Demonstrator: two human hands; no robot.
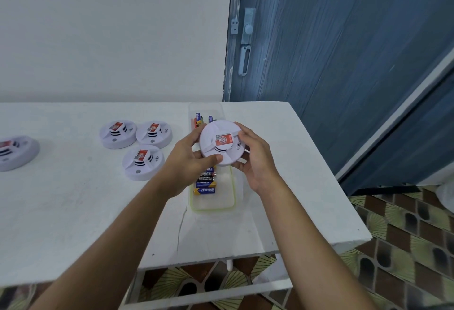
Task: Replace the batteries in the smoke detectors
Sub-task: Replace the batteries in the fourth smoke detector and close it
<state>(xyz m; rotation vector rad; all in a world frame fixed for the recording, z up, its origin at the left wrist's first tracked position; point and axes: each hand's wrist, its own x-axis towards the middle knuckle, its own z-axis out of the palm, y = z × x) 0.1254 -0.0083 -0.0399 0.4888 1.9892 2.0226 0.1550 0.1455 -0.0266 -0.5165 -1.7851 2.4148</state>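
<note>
I hold a round white smoke detector [221,143] with a red label above a clear tray, face toward me. My left hand [189,160] grips its left and lower rim, and my right hand [255,160] grips its right rim. The clear plastic tray [216,205] beneath holds several blue and yellow batteries [205,183], partly hidden by my hands and the detector. Three more white detectors lie on the table to the left: one [118,134], a second [154,134] and a third [143,162]. Another detector [14,152] lies at the far left.
The white table [73,211] has a crack near its front edge and ends on the right just past the tray. A blue door [331,52] stands behind the table's right corner. Patterned floor tiles [405,236] show to the right and below.
</note>
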